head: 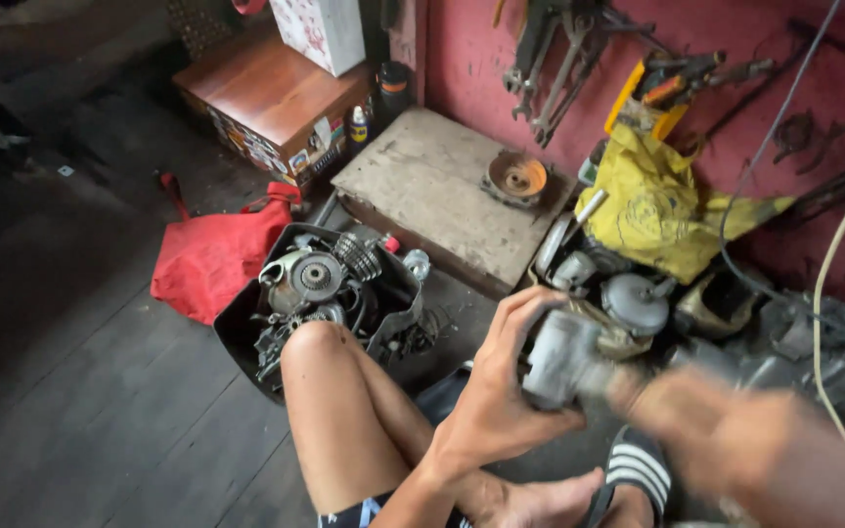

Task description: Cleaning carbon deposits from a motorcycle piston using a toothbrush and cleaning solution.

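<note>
Bare knees and a shin were seen closest to the lens, with a black sandal with white stripes [635, 471] beside the foot at the lower edge. Further left on the dark plank floor [70, 391], a crumpled red cloth bag [212, 256] was laid against a black plastic tub [232, 337] filled with greasy engine parts, a round grey metal flywheel [311, 276] showing on top. Behind these, a brown wooden box [266, 90] and a worn grey wooden board [432, 191] carrying a rusty round metal cup [517, 178] were set near the red wall.

At the centre, the left hand [496, 391] was wrapped around a chunky grey cast-metal engine part [559, 357], held up above the floor in front of the knees; fingers were curled over its top and the thumb was pressed along its near side, so the grip was closed firmly on it. The right hand [711, 420] was blurred with motion; it was met with the part's right end, but how far its fingers were closed could not be told.

The part was judged heavy, rigid and probably oily, so a slip was thought likely unless it was clasped around its thick body rather than by any thin projection.

To the right, a crumpled yellow plastic bag [652, 210] was draped over more grey metal parts, and spanners [550, 68] were hung on the wall.
</note>
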